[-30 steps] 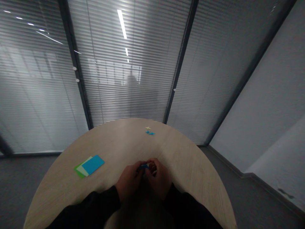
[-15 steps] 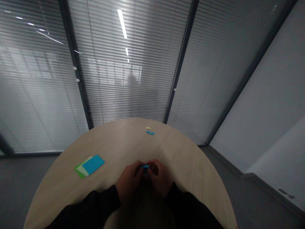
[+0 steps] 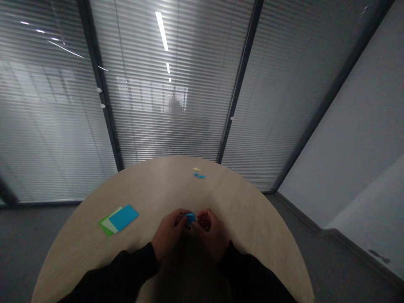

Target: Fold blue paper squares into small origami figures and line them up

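A: Near edge first. What differs from 0.5 s back?

B: The blue folded paper piece [image 3: 190,218] now shows as a broader, faceted shape rather than a thin strip. It stays between the hands, above the near half of the worktop [image 3: 252,212], roughly central.

A: Grip?

B: The left hand [image 3: 168,235] pinches the piece from its left side, with the fingers and thumb pressed together on it. The right hand [image 3: 211,235] is curled, its fingertips [image 3: 198,223] pressing at the piece's right side. Exactly which fingers bear on it, I cannot tell. The 2 hands are just apart.

A: Arm pose?

B: Both forearms, in black sleeves [image 3: 120,271], reach in from the near edge and converge, with the wrists bent inward.

A: Further out?

B: Left of the hands, near the left edge, a blue sheet [image 3: 123,217] lies on a pale green sheet [image 3: 109,226] and a green sheet [image 3: 102,226]. By the far edge, small blue paper shapes [image 3: 199,176] lie just beside a small cream star-shaped piece [image 3: 196,169]. Beyond stands a glass partition with blinds [image 3: 164,118].
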{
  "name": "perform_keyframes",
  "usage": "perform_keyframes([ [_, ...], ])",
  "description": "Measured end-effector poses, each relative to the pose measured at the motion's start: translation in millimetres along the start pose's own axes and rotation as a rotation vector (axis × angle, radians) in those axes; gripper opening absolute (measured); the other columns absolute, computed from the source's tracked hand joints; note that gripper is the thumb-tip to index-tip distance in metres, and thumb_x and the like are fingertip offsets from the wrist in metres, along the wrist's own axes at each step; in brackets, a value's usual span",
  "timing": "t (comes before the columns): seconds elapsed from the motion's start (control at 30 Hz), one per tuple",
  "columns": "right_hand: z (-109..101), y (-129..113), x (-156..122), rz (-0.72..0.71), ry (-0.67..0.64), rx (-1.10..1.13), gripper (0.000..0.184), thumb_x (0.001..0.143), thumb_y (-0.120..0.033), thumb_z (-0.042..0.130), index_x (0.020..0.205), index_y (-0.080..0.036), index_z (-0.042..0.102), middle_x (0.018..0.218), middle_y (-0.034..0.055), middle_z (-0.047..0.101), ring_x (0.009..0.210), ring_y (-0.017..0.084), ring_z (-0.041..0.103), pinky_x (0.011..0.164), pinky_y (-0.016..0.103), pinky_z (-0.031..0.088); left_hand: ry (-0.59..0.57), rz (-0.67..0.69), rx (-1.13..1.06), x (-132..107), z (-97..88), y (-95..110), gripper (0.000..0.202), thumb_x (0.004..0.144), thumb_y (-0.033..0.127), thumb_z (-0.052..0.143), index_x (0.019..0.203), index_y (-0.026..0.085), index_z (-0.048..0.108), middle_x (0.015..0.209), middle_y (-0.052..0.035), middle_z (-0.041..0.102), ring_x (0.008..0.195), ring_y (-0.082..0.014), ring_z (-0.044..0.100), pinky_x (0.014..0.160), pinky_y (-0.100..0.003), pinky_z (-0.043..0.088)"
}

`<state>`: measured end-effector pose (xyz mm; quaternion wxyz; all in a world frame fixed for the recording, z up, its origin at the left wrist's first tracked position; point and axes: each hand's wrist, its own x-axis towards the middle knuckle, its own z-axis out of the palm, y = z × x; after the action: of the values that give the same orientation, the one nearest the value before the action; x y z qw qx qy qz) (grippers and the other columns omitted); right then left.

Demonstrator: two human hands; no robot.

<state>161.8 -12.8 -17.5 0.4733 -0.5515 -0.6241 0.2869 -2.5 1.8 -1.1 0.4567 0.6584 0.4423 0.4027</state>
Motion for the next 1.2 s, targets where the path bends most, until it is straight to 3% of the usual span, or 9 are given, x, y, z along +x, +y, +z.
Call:
perform_keyframes([
  [0.13,6,-2,-1,0.018,0.008,0.076,0.018,0.076,-0.029,0.07,0.085,-0.019,0.057,0.077,0.0032,0.069,0.068,0.018,0.065,0.061,0.027,0.051,-0.024,0.015,-0.071,0,2.7,-1,0.025,0.088,0.031,0.051,0.104,0.016,0.064,0.092,-0.0086,0.075,0.083,-0.0222,0.069,0.078,-0.035,0.052],
  [0.33,8,1,1,0.051,0.048,0.153,0.018,0.078,-0.025,0.065,0.091,-0.02,0.055,0.079,0.0035,0.069,0.068,0.018,0.066,0.061,0.028,0.051,-0.019,0.039,-0.062,-1,5.2,-3,0.018,0.087,0.027,0.053,0.097,0.016,0.063,0.09,-0.0085,0.073,0.082,-0.0212,0.067,0.076,-0.033,0.051],
  [0.47,4,-1,0,0.019,-0.001,0.184,0.023,0.081,-0.027,0.06,0.101,-0.02,0.05,0.073,0.0011,0.067,0.063,0.017,0.065,0.057,0.027,0.051,-0.053,0.027,-0.136,-3,4.5,-2,0.032,0.087,0.027,0.053,0.117,0.017,0.054,0.087,-0.0056,0.072,0.077,-0.0189,0.066,0.071,-0.03,0.05],
  [0.53,2,-4,0,-0.03,-0.04,0.19,0.025,0.083,-0.028,0.058,0.105,-0.021,0.048,0.071,0.0001,0.067,0.06,0.017,0.064,0.056,0.027,0.05,-0.071,0.008,-0.164,-3,3.3,-1,0.038,0.087,0.029,0.053,0.123,0.017,0.051,0.082,-0.0036,0.07,0.073,-0.0183,0.066,0.068,-0.03,0.049],
  [0.77,-4,-8,1,-0.236,-0.035,0.042,0.024,0.085,-0.032,0.058,0.104,-0.02,0.05,0.079,0.0037,0.069,0.061,0.016,0.065,0.056,0.026,0.05,-0.076,-0.044,-0.204,0,-1.5,-3,0.032,0.086,0.038,0.056,0.107,0.014,0.061,0.089,-0.0092,0.072,0.076,-0.0202,0.067,0.073,-0.034,0.05],
  [0.97,-7,-5,2,-0.429,-0.074,-0.144,0.029,0.084,-0.018,0.053,0.112,-0.022,0.059,0.086,0.0041,0.067,0.065,0.015,0.062,0.062,0.027,0.051,-0.129,-0.044,-0.32,0,-2.7,-4,0.038,0.086,0.04,0.059,0.113,0.014,0.06,0.09,-0.0101,0.074,0.082,-0.0217,0.069,0.076,-0.034,0.051],
  [1.07,-15,-5,5,-0.54,-0.173,-0.217,0.03,0.087,-0.016,0.049,0.112,-0.023,0.065,0.088,0.0041,0.065,0.064,0.013,0.059,0.061,0.025,0.05,-0.176,-0.024,-0.26,-1,-3.6,-4,0.034,0.085,0.038,0.06,0.108,0.014,0.063,0.094,-0.0106,0.074,0.084,-0.0218,0.069,0.079,-0.034,0.05],
  [1.2,-26,-6,8,-0.598,-0.278,-0.244,0.022,0.085,-0.015,0.053,0.097,-0.024,0.069,0.087,0.003,0.064,0.065,0.013,0.059,0.061,0.023,0.048,-0.219,-0.03,-0.205,0,-6.2,-3,0.032,0.084,0.039,0.061,0.102,0.014,0.068,0.092,-0.01,0.075,0.083,-0.0213,0.068,0.079,-0.034,0.05],
])
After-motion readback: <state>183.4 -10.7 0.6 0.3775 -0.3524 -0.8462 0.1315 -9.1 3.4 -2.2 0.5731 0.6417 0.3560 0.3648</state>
